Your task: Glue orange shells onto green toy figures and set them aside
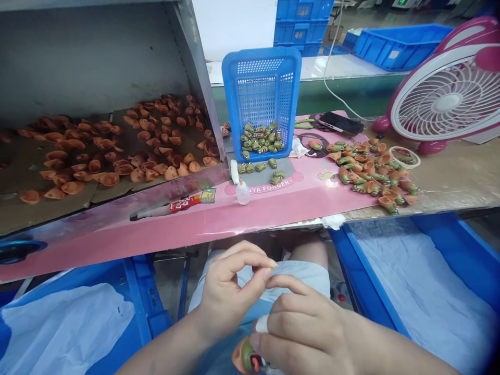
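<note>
Above my lap, my left hand point(236, 286) is closed in a pinch, thumb against index finger, near the right index fingertip. Whatever sits in that pinch is too small to make out. My right hand point(304, 325), with a white wrap on one finger, curls round a small orange-and-green painted figure point(246, 355) with a red spot, low in the view and partly hidden by the fingers. Ahead on the pink mat point(219, 213) stand a small translucent squeeze bottle point(242, 194) and several green figure heads point(260, 167) in front of a blue basket point(261, 52).
Many orange hollow pieces point(148, 166) lie in the grey booth at left. A heap of orange-and-green figures point(369, 169) covers the right side of the bench. Beyond are a phone point(340, 124) and a pink-and-white fan point(447, 101). Blue crates point(378, 291) flank my legs.
</note>
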Demonstrator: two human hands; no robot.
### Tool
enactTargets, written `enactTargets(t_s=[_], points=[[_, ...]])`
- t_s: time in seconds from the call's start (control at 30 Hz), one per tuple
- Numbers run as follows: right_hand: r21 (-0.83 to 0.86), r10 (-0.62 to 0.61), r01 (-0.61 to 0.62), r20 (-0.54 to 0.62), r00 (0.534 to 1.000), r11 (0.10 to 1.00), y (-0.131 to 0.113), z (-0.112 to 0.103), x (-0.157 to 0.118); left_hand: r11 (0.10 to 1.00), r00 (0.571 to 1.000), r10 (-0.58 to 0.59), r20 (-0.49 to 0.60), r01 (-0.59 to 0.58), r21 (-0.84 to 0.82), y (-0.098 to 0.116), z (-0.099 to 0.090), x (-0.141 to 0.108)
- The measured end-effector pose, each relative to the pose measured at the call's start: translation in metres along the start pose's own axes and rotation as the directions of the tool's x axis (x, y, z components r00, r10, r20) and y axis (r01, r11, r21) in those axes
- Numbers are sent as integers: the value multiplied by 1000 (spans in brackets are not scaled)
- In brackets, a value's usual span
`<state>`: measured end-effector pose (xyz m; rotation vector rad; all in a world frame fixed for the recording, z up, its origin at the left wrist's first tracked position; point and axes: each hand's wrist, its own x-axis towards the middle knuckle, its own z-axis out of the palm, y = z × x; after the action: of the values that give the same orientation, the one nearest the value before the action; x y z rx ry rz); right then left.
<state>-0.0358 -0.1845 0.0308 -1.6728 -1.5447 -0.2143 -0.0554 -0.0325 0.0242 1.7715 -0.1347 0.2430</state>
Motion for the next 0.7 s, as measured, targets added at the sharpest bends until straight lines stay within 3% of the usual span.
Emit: enactTargets(t_s=[0.27,0.4,0.53,0.6,0.7], points=[[25,-18,18,-37,999,1000,-1,-4,-5,995,997,-71,-42,68,-68,-5,-4,-1],[97,132,-120,-134,982,988,3,-4,-5,975,987,-148,-60,135,-177,-12,-4,-2],[259,409,-344,-271,871,903,15,1,-13,937,968,-236,-85,203,-285,-19,-5,-3],[280,487,-410,-313,816,868,20,4,-18,934,975,-203,-87,166,-316,-21,-6,-5],[252,532,-470,-352,770,846,22,6,-22,962,995,-101,-18,92,-259,-22,-7,-7]])
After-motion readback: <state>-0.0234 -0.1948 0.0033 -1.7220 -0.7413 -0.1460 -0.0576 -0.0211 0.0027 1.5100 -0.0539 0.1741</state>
